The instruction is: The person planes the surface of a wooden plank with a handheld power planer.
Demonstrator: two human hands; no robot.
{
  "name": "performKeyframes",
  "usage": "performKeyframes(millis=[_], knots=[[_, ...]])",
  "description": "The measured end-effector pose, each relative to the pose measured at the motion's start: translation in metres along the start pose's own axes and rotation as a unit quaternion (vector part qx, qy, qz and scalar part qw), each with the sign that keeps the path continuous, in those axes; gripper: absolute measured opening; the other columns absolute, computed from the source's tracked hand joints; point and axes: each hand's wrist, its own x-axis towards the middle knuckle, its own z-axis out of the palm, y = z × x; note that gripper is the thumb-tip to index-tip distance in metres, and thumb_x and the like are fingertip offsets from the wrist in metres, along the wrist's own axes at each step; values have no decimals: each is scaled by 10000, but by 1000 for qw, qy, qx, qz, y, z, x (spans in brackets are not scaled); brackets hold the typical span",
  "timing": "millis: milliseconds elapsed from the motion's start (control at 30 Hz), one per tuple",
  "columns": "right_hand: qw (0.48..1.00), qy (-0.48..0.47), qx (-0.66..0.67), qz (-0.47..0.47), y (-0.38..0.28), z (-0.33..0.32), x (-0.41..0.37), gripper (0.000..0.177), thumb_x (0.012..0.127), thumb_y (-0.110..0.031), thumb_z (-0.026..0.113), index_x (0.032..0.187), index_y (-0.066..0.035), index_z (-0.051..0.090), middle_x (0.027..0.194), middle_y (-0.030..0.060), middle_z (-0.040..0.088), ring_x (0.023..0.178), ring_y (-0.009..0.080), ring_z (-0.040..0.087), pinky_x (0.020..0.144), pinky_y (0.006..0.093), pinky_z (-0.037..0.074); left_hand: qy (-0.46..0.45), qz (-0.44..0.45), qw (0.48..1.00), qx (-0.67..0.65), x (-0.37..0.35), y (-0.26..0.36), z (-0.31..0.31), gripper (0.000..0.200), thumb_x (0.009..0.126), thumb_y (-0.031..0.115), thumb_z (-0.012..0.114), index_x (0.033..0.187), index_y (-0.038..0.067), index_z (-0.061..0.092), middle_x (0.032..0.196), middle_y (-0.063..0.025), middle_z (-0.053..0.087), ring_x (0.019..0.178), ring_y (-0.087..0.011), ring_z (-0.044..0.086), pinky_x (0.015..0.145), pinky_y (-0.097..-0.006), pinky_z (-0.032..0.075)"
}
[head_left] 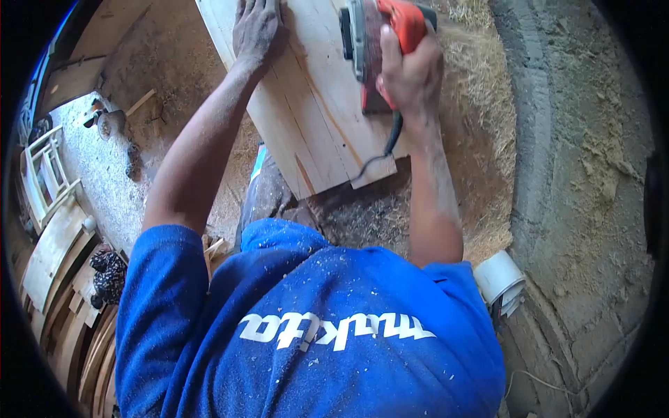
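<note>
Pale joined boards [300, 132] form a wide wooden panel that stretches from the top edge down to the middle of the view. My left hand [259, 31] lies on the panel's left part, fingers stretched out flat and partly cut off by the top edge. My right hand [414, 73] is wrapped round the red-orange handle of an electric planer [366, 52], which rests over the right part of the panel. A dark power cord [394, 134] leaves the tool's rear and runs across the panel's near end. The tool's underside is hidden.
Wood shavings [474, 90] cover the ground right of the panel, beside a rough concrete strip [540, 118]. A white cylindrical container [500, 273] stands near my right side. Stacked curved wooden pieces [59, 251] and a wooden frame [47, 171] lie at the far left.
</note>
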Motion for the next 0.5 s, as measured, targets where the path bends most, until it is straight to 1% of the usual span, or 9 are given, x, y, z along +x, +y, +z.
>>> performKeyframes(millis=[33, 100, 133, 267, 333, 367, 433, 467, 500], knots=[[998, 24, -27, -51, 0, 10, 23, 273, 929, -230, 673, 1098, -20, 630, 881, 218, 702, 799, 422, 698, 738, 477, 553, 9, -1, 1000, 1, -1, -3, 5, 563, 1044, 224, 397, 1508, -95, 400, 1591, -282, 386, 1514, -391, 331, 1260, -490, 225], [999, 31, 31, -22, -10, 31, 63, 265, 955, -198, 596, 1150, -43, 685, 1017, 216, 719, 994, 378, 714, 851, 450, 552, 57, 37, 997, 37, 1, -8, 14, 526, 1110, 314, 356, 1519, -4, 446, 1586, -190, 445, 1503, -318, 376, 1254, -429, 242], [997, 7, 76, -25, -11, 40, 86, 301, 943, -259, 623, 1133, -35, 689, 1004, 221, 723, 1001, 385, 717, 847, 458, 557, 42, 10, 999, -5, 0, -6, 13, 544, 1115, 319, 307, 1547, 1, 400, 1636, -185, 359, 1544, -322, 288, 1279, -461, 188], [998, 9, 21, -52, -12, 82, 170, 347, 926, -322, 643, 1138, -52, 687, 988, 224, 725, 1005, 397, 716, 849, 470, 560, 37, 4, 999, 17, 0, -7, 15, 549, 1112, 324, 323, 1552, 3, 395, 1647, -170, 348, 1546, -304, 289, 1278, -449, 190], [978, -136, -23, 158, -38, 76, 194, 363, 918, -357, 641, 1155, -85, 683, 1024, 234, 718, 1028, 413, 705, 857, 483, 558, 39, 0, 999, 14, 5, -7, 12, 553, 1111, 330, 325, 1554, 7, 395, 1648, -167, 348, 1546, -302, 289, 1278, -448, 191], [976, -139, -25, 165, -31, 76, 188, 363, 918, -357, 641, 1155, -85, 683, 1024, 234, 718, 1028, 413, 705, 857, 483, 558, 30, -4, 1000, 7, 0, -6, 12, 556, 1109, 336, 326, 1555, 11, 395, 1649, -164, 347, 1547, -301, 290, 1279, -446, 192], [997, -59, -34, -34, -12, 73, 167, 352, 924, -312, 633, 1158, -52, 671, 1079, 228, 713, 1054, 408, 697, 873, 464, 555, 32, 0, 999, 16, 2, -9, 16, 559, 1107, 343, 329, 1558, 19, 396, 1650, -156, 348, 1546, -300, 292, 1278, -445, 194], [989, -68, 37, -128, 2, 64, 151, 301, 932, -246, 625, 1148, -42, 671, 1123, 233, 705, 1072, 397, 691, 881, 447, 550, 42, 8, 999, 16, 2, -9, 17, 559, 1107, 349, 326, 1557, 25, 401, 1649, -147, 354, 1546, -296, 293, 1278, -447, 195], [989, -60, 60, -118, 4, 49, 124, 268, 933, -216, 618, 1140, -54, 672, 1098, 220, 707, 1061, 375, 694, 878, 444, 549, 50, 16, 999, 16, 1, -10, 17, 559, 1107, 355, 322, 1555, 32, 407, 1648, -139, 359, 1545, -292, 294, 1277, -449, 196]])
